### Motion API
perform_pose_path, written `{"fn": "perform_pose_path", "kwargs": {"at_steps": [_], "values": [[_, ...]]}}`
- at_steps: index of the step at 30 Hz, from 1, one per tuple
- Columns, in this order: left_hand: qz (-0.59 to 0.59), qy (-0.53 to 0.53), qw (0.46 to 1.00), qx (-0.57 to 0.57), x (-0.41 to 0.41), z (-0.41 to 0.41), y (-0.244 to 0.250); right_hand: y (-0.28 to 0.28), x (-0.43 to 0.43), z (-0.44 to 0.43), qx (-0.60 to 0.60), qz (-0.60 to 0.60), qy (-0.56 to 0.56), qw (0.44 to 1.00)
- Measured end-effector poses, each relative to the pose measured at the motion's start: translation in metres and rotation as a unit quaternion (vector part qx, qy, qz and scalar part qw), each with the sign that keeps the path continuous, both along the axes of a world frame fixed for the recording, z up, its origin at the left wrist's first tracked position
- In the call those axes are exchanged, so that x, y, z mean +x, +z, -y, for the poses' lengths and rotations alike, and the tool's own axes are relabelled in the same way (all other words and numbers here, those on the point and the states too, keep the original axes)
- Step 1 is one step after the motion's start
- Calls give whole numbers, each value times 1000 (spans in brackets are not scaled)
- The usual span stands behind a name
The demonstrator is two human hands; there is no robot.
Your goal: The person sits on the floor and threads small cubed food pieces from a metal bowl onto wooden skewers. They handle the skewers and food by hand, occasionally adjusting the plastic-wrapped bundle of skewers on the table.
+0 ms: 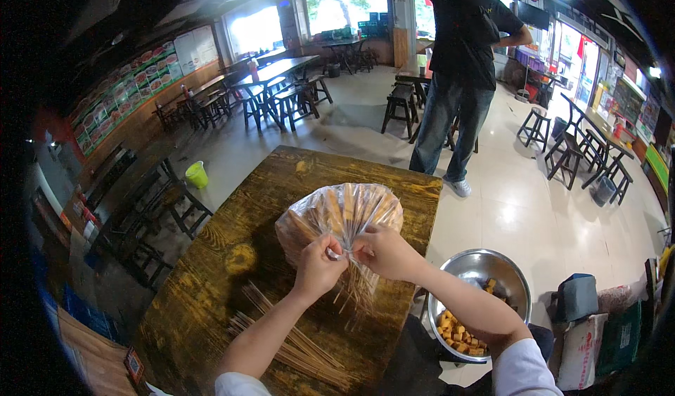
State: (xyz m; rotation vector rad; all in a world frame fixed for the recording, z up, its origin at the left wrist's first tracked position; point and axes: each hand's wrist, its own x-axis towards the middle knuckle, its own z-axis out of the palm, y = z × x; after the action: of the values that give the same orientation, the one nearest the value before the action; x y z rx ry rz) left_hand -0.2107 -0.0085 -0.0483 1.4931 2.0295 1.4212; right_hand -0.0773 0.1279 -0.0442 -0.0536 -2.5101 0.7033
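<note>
A clear plastic bag (337, 209) of skewered, tan-coloured food lies on the dark wooden table (195, 285). Its neck is gathered, and the bundled ends of thin bamboo skewers (354, 293) stick out towards me. My left hand (322, 267) pinches the gathered plastic from the left, thumb and forefinger together. From the other side, my right hand (387, 251) grips the same neck, its fingertips partly hidden by the folds. Loose bamboo skewers (303, 359) lie in a pile below my left forearm.
Right of the table, a steel bowl (514, 269) contains golden-brown food cubes (456, 333), partly covered by my right forearm. A person (456, 53) in dark clothes stands beyond the table. A yellow-green bucket (196, 174) is on the floor at left. Wooden stools (402, 103) and tables stand farther off.
</note>
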Motion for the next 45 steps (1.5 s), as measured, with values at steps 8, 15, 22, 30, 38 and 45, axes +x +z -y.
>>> {"fn": "perform_pose_path", "kwargs": {"at_steps": [8,15,22,30,38,45], "values": [[-343,21,939,30,10,-6,6,2,-37,-14,-94,25,96,991],[-452,55,889,56,9,1,-7,6,-47,-31,-147,111,188,965],[-429,76,895,96,2,7,-22,21,-50,-38,-83,145,237,957],[-373,93,918,95,7,11,-27,26,-53,-37,19,157,232,960],[-287,124,946,83,10,11,-15,15,-61,-38,162,146,217,952],[-245,90,962,80,14,12,-15,27,-58,-23,294,68,207,931]]}}
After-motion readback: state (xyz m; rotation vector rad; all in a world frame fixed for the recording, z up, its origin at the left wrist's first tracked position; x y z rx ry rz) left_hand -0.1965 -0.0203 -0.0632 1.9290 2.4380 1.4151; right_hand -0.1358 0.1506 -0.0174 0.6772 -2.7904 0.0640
